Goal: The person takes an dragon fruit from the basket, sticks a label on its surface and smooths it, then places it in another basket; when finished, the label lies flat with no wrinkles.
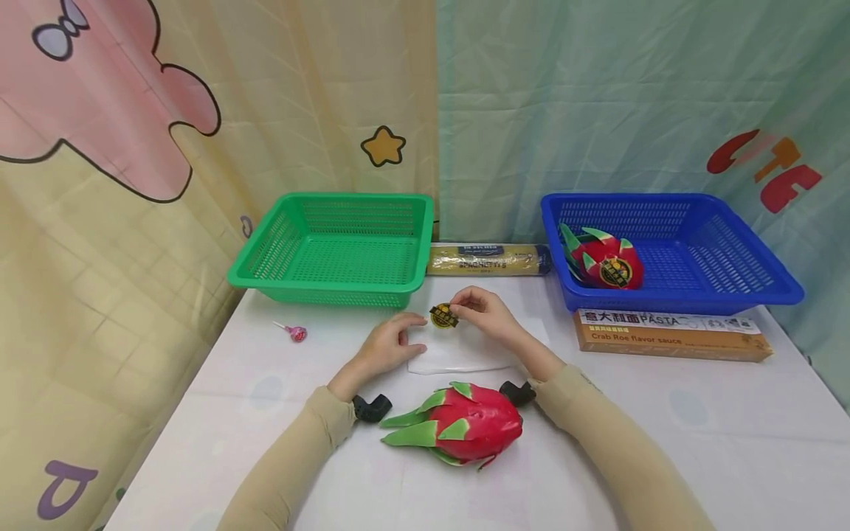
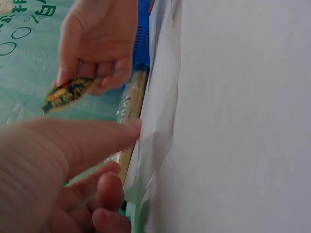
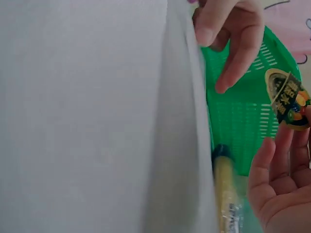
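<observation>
A black and gold fruit sticker (image 1: 443,316) is pinched at its edge by my right hand (image 1: 488,313), raised over a white sheet (image 1: 458,350). In the right wrist view the sticker (image 3: 287,99) shows printed fruit and lettering. Just left of it my left hand (image 1: 388,343) holds nothing, its thumb and fingers apart and loosely bent. Between my forearms lies a red dragon fruit (image 1: 474,424) with green leaf tips pointing left. A second dragon fruit (image 1: 598,258), bearing a similar sticker, lies in the blue basket (image 1: 690,295).
At the back left stands a green basket (image 1: 332,286). A spaghetti pack (image 1: 488,260) lies between the baskets, and a pasta box (image 1: 674,338) sits before the blue one. On the left is a lollipop (image 1: 296,333). Curtains (image 1: 491,110) hang behind the table.
</observation>
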`<state>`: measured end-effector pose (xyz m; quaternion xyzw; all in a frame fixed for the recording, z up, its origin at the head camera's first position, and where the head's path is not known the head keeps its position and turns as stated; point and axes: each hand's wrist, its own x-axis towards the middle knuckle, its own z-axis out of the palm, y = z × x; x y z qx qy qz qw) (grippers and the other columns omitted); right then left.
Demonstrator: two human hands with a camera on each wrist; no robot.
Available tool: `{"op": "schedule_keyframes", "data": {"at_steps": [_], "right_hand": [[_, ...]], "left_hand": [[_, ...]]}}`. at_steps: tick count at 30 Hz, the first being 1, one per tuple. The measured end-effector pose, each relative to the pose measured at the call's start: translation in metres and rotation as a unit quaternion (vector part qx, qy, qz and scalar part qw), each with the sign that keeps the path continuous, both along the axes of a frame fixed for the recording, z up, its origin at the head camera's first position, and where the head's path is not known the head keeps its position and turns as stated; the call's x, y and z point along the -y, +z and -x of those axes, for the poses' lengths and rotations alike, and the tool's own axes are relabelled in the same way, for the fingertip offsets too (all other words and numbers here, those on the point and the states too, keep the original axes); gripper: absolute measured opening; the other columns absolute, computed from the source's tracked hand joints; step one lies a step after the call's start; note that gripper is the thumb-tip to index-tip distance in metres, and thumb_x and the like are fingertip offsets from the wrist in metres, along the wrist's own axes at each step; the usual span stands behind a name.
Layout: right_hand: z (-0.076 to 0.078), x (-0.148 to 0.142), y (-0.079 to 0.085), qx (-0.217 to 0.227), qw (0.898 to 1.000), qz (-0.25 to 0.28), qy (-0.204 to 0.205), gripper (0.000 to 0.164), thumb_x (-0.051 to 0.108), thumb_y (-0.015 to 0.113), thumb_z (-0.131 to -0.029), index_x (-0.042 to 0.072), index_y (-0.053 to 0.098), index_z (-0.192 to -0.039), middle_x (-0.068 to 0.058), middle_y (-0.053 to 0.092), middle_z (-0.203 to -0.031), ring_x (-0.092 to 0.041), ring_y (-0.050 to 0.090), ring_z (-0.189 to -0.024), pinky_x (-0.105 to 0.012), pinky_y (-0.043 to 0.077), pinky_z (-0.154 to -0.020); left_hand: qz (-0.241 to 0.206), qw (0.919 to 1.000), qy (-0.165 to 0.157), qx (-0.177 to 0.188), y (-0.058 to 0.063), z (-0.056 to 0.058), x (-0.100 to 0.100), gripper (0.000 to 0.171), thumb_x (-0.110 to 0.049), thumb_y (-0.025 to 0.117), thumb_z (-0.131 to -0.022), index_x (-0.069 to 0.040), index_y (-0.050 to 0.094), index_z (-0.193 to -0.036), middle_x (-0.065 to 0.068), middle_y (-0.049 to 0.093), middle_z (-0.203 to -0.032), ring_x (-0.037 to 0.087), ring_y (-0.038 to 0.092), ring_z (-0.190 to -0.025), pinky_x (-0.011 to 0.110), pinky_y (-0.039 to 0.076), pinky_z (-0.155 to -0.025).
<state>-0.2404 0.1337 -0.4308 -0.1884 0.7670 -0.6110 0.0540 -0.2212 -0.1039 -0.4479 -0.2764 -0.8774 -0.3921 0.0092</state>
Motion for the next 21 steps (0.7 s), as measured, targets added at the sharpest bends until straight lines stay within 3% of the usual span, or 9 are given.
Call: {"op": "schedule_keyframes", "data": {"at_steps": [6, 11, 13, 16, 18, 21], "right_hand": [[-0.025, -0.025, 0.034, 0.046, 0.997, 0.058, 0.01, 0.019, 0.005, 0.065, -0.087, 0.0, 0.058, -0.104, -0.005, 0.062, -0.094, -0.013, 0.061, -0.084, -0.025, 0.051, -0.076], [-0.057, -0.043, 0.054, 0.049, 0.993, 0.087, 0.068, 0.022, 0.0, 0.063, -0.086, 0.006, 0.056, -0.106, -0.005, 0.061, -0.092, -0.014, 0.06, -0.081, -0.026, 0.053, -0.07], [-0.07, -0.048, 0.057, 0.052, 0.99, 0.09, 0.101, 0.023, -0.001, 0.063, -0.086, 0.006, 0.055, -0.107, -0.006, 0.06, -0.092, -0.014, 0.06, -0.081, -0.026, 0.053, -0.068], [-0.085, -0.051, 0.058, 0.062, 0.982, 0.09, 0.156, 0.024, -0.001, 0.063, -0.086, 0.003, 0.053, -0.108, -0.007, 0.061, -0.092, -0.013, 0.06, -0.078, -0.025, 0.053, -0.066], [-0.093, -0.052, 0.055, 0.069, 0.973, 0.097, 0.198, 0.024, -0.002, 0.063, -0.087, 0.002, 0.052, -0.108, -0.006, 0.059, -0.093, -0.013, 0.061, -0.077, -0.025, 0.053, -0.067], [-0.101, -0.052, 0.05, 0.08, 0.962, 0.099, 0.242, 0.027, -0.003, 0.063, -0.086, 0.001, 0.051, -0.109, -0.008, 0.055, -0.096, -0.013, 0.062, -0.074, -0.024, 0.052, -0.067]], "left_hand": [[-0.024, 0.9985, -0.048, 0.012, 0.044, -0.016, 0.004, 0.035, -0.022, 0.068, -0.088, -0.006, 0.063, -0.118, 0.008, 0.062, -0.109, 0.01, 0.053, -0.074, 0.027, 0.045, -0.063], [-0.01, 0.9917, -0.125, -0.029, 0.072, -0.051, -0.001, 0.033, -0.029, 0.067, -0.087, -0.012, 0.064, -0.115, -0.003, 0.064, -0.108, 0.008, 0.056, -0.084, 0.029, 0.05, -0.072], [0.016, 0.9875, -0.151, -0.042, 0.076, -0.069, -0.006, 0.042, -0.037, 0.068, -0.085, -0.014, 0.062, -0.119, -0.005, 0.061, -0.115, 0.008, 0.055, -0.097, 0.032, 0.049, -0.082], [0.067, 0.9789, -0.183, -0.059, 0.071, -0.091, -0.015, 0.061, -0.053, 0.067, -0.081, -0.015, 0.056, -0.127, -0.005, 0.053, -0.129, 0.01, 0.047, -0.117, 0.036, 0.042, -0.095], [0.108, 0.9727, -0.193, -0.072, 0.065, -0.101, -0.021, 0.07, -0.059, 0.065, -0.079, -0.015, 0.051, -0.133, -0.003, 0.047, -0.136, 0.011, 0.041, -0.124, 0.037, 0.037, -0.1], [0.14, 0.9676, -0.199, -0.067, 0.057, -0.106, -0.027, 0.072, -0.061, 0.06, -0.082, -0.019, 0.045, -0.138, -0.001, 0.043, -0.139, 0.013, 0.042, -0.124, 0.036, 0.041, -0.097]]}}
